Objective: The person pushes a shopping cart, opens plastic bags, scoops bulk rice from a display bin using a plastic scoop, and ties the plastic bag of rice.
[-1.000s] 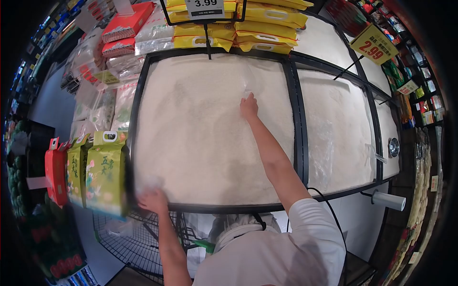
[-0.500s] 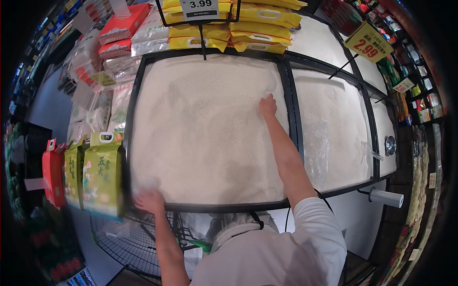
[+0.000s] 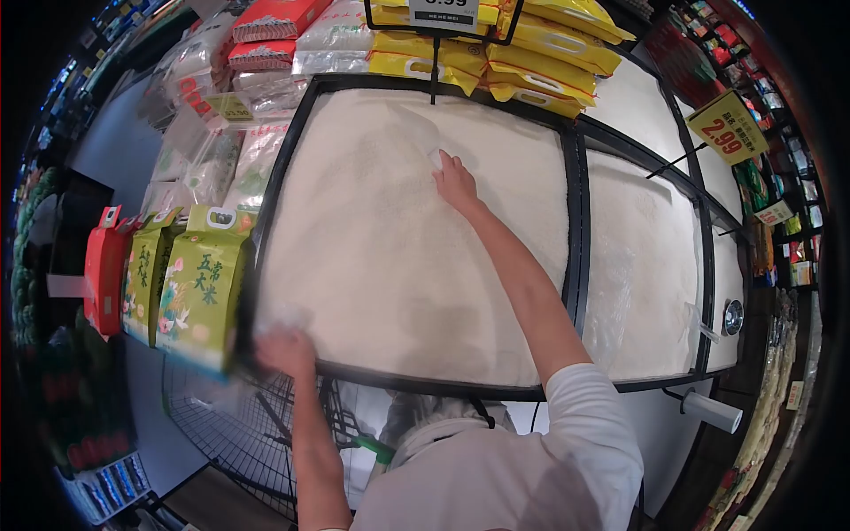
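A wide black-framed bin (image 3: 575, 221) holds loose white rice (image 3: 381, 257). Over the back middle of the rice, my right hand (image 3: 456, 184) is closed on a clear scoop (image 3: 435, 158); its see-through front part blends into the rice. Low at the bin's front left corner is my left hand (image 3: 285, 350), blurred, with its fingers curled. Something pale and translucent shows just above those fingers, too smeared to name. Green rice bags (image 3: 202, 288) stand close beside that hand.
Yellow rice bags (image 3: 540, 66) and a price sign (image 3: 443, 16) stand behind the bin. To the right are more rice bins with clear film (image 3: 611, 292), a metal bowl (image 3: 733, 317) and a plastic roll (image 3: 711, 411). A wire shopping cart (image 3: 230, 442) sits below left.
My right hand has moved left across the rice with the scoop, away from the bin's right side. My left hand stays near the front left corner. The camera view has turned slightly.
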A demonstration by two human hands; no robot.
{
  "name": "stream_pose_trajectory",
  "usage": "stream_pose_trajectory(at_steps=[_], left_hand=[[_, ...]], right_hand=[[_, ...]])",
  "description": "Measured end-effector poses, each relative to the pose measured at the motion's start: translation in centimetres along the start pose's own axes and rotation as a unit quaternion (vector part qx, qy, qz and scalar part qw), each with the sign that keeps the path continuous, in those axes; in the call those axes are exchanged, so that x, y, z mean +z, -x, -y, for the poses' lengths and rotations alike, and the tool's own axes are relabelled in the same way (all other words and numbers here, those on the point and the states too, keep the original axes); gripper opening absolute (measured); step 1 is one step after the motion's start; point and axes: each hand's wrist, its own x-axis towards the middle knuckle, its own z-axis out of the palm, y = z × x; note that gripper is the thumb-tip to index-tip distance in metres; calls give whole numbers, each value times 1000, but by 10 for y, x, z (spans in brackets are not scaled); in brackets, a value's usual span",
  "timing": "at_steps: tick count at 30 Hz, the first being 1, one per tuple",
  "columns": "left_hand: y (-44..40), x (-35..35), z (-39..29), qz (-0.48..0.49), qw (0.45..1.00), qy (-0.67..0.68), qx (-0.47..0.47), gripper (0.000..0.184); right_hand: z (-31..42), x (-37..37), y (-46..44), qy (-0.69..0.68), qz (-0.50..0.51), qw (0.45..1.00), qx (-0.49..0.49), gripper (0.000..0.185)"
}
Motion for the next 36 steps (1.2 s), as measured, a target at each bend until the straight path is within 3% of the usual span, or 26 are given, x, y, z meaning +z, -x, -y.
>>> stream_pose_trajectory(at_steps=[7,11,17,28,31,36], left_hand=[[0,-4,-2,11,1000,10,-15,48],[0,1,-1,-42,998,36,6,48],[0,-6,-4,3,1000,8,-11,48],[0,-13,-8,33,999,-29,-23,51],[2,1,-3,-21,1000,-18,-6,49],[2,6,-1,-25,999,-25,-10,48]], right_hand=[[39,8,-43,51,78,995,-28,55],[37,9,-55,96,115,985,-81,55],[20,-14,-39,66,203,971,-105,57],[-51,-54,82,106,238,951,-168,59],[-75,-66,122,112,215,950,-196,61],[-104,-93,186,145,187,948,-212,61]])
